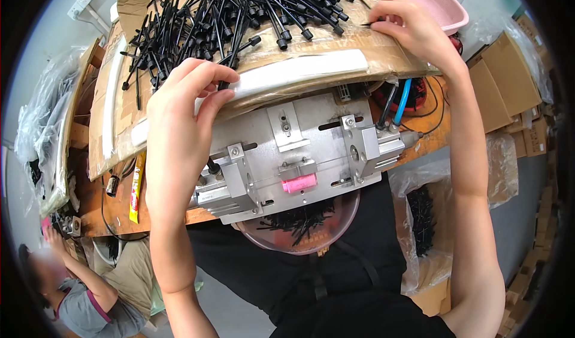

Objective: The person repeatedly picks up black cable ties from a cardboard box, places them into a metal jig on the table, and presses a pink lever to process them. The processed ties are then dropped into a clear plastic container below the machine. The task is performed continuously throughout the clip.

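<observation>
Black plastic stems with knobbed ends lie in a large pile (221, 20) on a cardboard sheet. At its near edge my left hand (182, 98) is closed, thumb and fingers pinching a black stem whose far end merges with the pile. My right hand (410, 26) is closed at the sheet's far right, its fingertips on a small thin black piece (367, 24). Below the sheet sits a metal fixture (305, 128) with a clamp block on each side. A pink roll-like piece (299, 183) rests at the fixture's front middle.
A clear bowl (353, 218) holding black pieces is under the fixture's front edge. Blue and black tubes (402, 101) rise at right, near a pink basin (440, 5). A yellow packet (137, 188) lies at left. Another person (99, 290) sits lower left.
</observation>
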A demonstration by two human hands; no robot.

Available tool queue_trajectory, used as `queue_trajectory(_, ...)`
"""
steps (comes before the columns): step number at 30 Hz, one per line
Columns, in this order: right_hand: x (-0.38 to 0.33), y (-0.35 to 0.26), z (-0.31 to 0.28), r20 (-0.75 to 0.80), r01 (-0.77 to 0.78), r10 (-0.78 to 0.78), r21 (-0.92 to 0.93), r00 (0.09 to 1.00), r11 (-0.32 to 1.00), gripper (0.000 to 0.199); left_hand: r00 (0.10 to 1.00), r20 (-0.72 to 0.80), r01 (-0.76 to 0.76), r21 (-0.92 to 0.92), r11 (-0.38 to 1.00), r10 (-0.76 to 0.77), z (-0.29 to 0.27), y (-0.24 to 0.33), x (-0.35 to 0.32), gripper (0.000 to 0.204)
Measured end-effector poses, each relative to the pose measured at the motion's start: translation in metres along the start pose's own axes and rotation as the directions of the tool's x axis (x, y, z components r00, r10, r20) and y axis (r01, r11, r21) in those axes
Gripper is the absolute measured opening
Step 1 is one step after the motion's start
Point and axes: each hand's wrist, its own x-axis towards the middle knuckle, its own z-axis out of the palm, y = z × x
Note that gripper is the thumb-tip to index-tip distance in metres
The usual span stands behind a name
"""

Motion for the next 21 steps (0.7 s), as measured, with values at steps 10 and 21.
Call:
queue_trajectory(10,0.009,-0.005,-0.011,-0.165,0.123,-0.130,-0.050,0.978,0.991,0.014,0.999,-0.051,-0.015,0.034,0.999,0.017,-0.005,0.005,-0.006,0.017)
queue_trajectory(21,0.027,-0.101,0.009,-0.175,-0.189,0.158,-0.177,0.972,0.966,0.020,0.979,-0.137,0.142,-0.071,0.987,-0.151,-0.020,0.013,-0.050,0.019)
